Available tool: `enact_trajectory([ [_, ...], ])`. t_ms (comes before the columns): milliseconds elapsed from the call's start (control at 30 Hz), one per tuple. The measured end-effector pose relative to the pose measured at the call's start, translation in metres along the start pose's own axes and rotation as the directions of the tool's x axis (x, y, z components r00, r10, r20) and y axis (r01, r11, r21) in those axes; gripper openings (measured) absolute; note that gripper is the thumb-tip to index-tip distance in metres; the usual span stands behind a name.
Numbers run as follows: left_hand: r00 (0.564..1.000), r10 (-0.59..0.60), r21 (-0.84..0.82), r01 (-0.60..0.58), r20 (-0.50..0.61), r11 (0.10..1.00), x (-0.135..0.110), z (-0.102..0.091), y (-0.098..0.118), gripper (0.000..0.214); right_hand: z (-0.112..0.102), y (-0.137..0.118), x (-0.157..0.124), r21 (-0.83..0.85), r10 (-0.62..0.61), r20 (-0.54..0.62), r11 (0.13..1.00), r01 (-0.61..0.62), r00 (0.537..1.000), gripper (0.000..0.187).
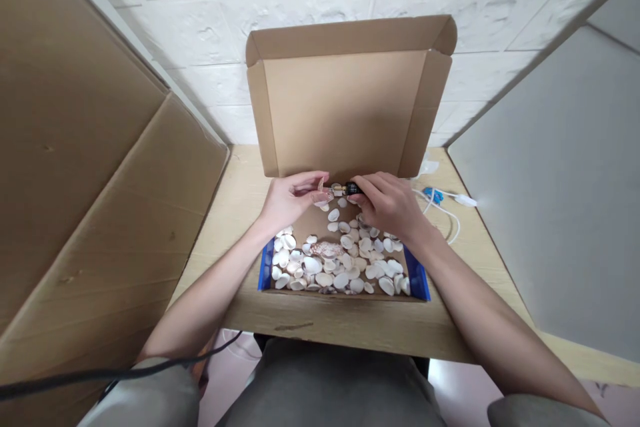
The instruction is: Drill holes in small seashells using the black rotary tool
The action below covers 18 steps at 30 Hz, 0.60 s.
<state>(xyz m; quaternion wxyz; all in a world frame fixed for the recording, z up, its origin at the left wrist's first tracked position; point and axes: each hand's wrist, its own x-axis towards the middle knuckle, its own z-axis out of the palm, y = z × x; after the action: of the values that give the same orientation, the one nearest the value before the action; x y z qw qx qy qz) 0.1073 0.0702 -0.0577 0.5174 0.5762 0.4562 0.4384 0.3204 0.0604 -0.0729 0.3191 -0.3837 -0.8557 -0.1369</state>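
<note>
Over the open cardboard box of loose seashells on the counter, we pinched one shell in our left hand. Our right hand clamped a small dark tool, lying crosswise, its tip pointing left, just beside that shell.

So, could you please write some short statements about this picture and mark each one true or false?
1. The cardboard box lid stands open. True.
2. The box holds many seashells. True.
3. The left hand is empty. False: it pinches a single shell above the box.
4. The right hand holds scissors. False: it grips a small dark tool.
5. The white cable lies left of the box. False: it lies to the right.
</note>
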Motion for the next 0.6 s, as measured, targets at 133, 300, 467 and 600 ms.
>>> enact_trajectory([
  [133, 1.0, -0.003, -0.014, 0.003, -0.01, 1.0, 0.0001, 0.0, 0.0003, 0.034, 0.0003, 0.0003, -0.0002, -0.011, 0.005, 0.018, 1.0, -0.005, 1.0, 0.019],
  [300, 1.0, 0.01, 0.01, -0.01, -0.005, 1.0, 0.0008, -0.0012, 0.0002, 0.035, -0.0032, 0.0006, 0.0032, -0.057, -0.022, -0.044, 0.998, 0.02, 0.999, 0.019],
  [467, 1.0, 0.026, 0.025, -0.026, -0.007, 0.999, 0.0007, -0.002, 0.0003, 0.035, -0.0021, 0.0003, 0.0033, -0.098, -0.002, 0.036, 0.995, 0.005, 0.999, 0.022],
  [600, 1.0, 0.007, 0.004, -0.007, -0.012, 1.0, 0.0005, -0.0019, 0.0004, 0.036, 0.0011, 0.0002, 0.0017, -0.059, 0.043, 0.137, 0.998, -0.035, 0.99, 0.025],
])
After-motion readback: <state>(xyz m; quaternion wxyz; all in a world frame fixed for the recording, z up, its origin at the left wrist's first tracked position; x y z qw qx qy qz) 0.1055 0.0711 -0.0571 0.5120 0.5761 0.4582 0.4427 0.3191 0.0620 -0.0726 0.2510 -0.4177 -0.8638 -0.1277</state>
